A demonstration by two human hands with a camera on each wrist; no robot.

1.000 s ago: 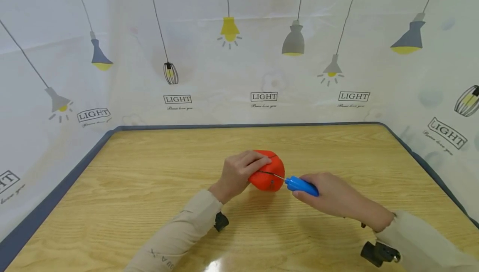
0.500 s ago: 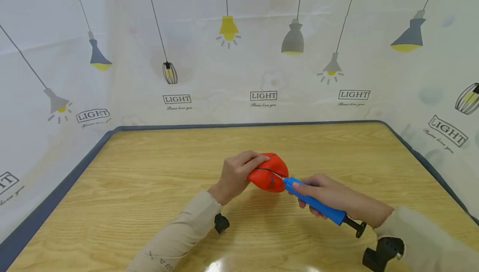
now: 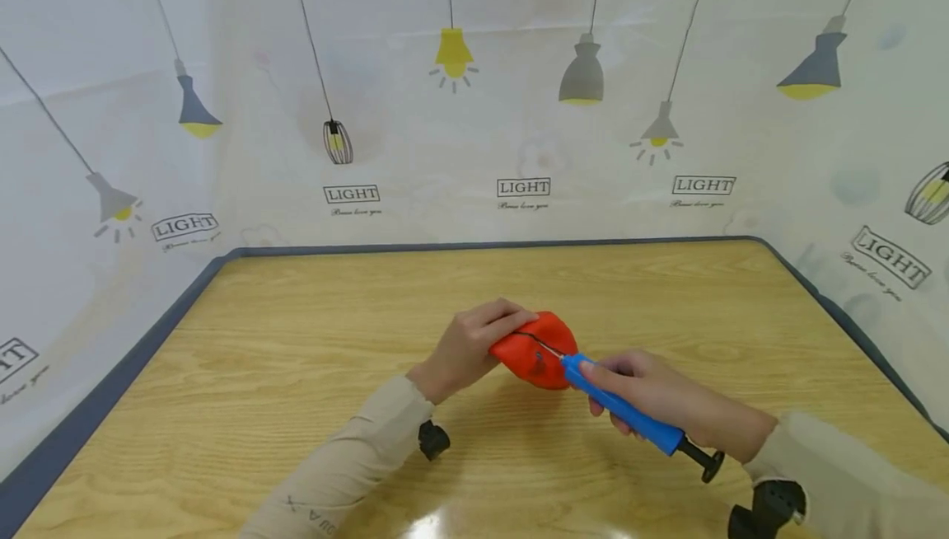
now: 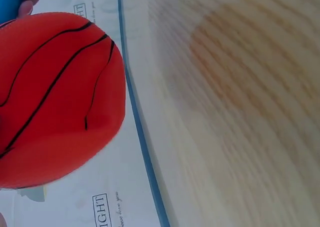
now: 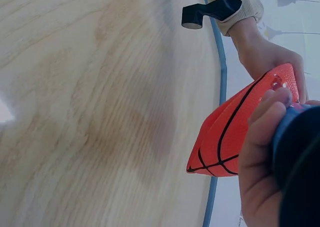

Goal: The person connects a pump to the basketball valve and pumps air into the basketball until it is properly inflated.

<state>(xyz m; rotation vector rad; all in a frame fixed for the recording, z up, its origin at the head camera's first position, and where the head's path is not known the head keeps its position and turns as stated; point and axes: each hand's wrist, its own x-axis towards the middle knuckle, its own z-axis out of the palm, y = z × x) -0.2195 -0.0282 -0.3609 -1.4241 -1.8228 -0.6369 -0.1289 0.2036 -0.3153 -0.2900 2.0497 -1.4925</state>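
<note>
A red mini basketball (image 3: 528, 362) with black lines is held above the table, soft and pinched out of round. My left hand (image 3: 469, 348) grips its left side, fingers over the top. My right hand (image 3: 663, 391) wraps the blue barrel of a hand pump (image 3: 630, 411), thumb along its front end. The pump's thin metal needle (image 3: 550, 349) meets the ball near a black line; how deep its tip goes I cannot tell. Behind the hand juts the black plunger handle (image 3: 710, 465). In the right wrist view the ball (image 5: 225, 132) looks folded to an edge.
A wood-grain table (image 3: 334, 316) with a dark blue border lies beneath both hands. Around its far and side edges stand white sheets (image 3: 415, 135) printed with lamps. Black camera mounts (image 3: 433, 440) sit on the wrists.
The pump has swung so its barrel and black plunger show, and my right hand has shifted its hold along it. The ball has tilted, moved slightly right and nearer, and looks flatter.
</note>
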